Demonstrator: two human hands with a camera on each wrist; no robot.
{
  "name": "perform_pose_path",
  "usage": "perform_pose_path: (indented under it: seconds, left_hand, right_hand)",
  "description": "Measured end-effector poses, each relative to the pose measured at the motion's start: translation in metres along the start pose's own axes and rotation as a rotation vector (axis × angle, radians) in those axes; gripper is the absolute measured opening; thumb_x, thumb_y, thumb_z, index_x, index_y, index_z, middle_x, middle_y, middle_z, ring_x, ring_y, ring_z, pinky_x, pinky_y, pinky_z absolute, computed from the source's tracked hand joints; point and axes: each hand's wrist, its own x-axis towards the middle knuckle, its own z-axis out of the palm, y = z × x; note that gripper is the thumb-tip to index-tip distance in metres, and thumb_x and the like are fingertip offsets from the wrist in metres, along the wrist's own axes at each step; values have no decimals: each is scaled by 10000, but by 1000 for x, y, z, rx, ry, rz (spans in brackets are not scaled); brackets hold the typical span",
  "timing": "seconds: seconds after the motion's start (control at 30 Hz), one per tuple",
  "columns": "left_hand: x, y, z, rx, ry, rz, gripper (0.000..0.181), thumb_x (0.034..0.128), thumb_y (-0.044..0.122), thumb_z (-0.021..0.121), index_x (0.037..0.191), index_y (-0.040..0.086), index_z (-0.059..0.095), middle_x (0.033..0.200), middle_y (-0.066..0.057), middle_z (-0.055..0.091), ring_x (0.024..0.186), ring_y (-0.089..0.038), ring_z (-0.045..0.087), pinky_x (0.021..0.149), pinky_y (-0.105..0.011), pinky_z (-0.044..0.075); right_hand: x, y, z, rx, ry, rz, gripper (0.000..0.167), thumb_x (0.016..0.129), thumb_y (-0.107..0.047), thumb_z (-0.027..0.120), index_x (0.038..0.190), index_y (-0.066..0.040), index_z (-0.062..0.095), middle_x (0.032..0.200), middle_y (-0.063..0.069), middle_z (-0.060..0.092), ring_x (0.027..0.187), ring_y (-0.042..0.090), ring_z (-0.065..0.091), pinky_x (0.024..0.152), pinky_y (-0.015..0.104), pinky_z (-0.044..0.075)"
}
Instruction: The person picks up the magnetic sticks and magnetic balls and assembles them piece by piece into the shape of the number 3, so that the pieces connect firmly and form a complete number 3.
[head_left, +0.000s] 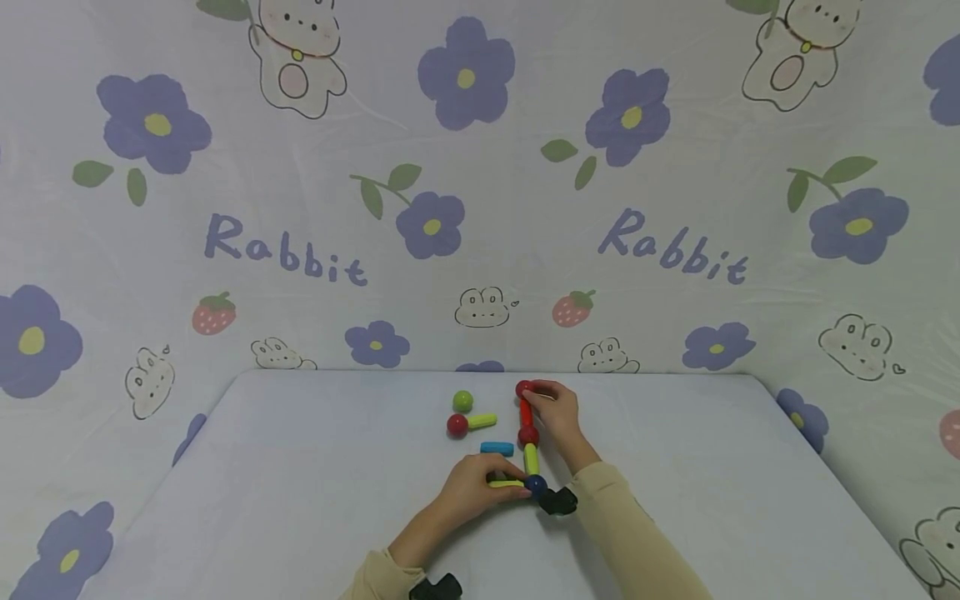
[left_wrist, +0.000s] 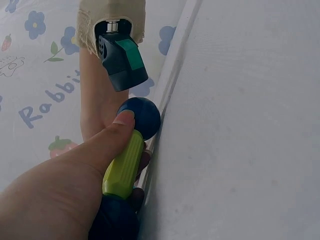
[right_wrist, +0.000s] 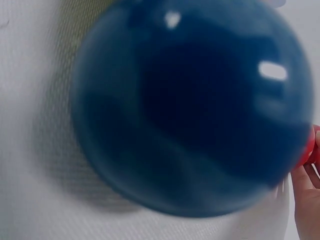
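In the head view, a chain of parts runs away from the person: a blue ball [head_left: 536, 486], a yellow-green stick [head_left: 531, 459], a red ball [head_left: 528, 436], a red stick [head_left: 526, 412] and a far red ball [head_left: 523, 389]. My right hand [head_left: 558, 414] pinches the far red ball. My left hand [head_left: 477, 487] grips a second yellow-green stick [left_wrist: 123, 167] with its thumb on the blue ball [left_wrist: 142, 118]; another dark blue ball [left_wrist: 114, 218] sits at the stick's other end. A blue ball [right_wrist: 192, 107] fills most of the right wrist view, hiding much of the right hand [right_wrist: 307, 195].
Left of the chain lie a green ball [head_left: 462, 401], a red ball [head_left: 457, 426] joined to a yellow-green stick [head_left: 482, 422], and a loose blue stick [head_left: 497, 449]. They rest on a white table [head_left: 315, 467] with a patterned cloth behind it.
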Motion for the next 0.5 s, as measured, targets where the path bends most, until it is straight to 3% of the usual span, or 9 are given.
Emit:
perform_pose_path:
  seconds: [0.5]
  left_hand:
    - [0,-3,2,0,5,6,277,813,463,743,1010,269,762,924,153,736,788,27,554,714,-161,450]
  right_hand:
    - [-4,2,-1,-38,-3,-16,391,934,-176,656,1296,-48,579,1312,175,590,1219,310,576,1026,417,485]
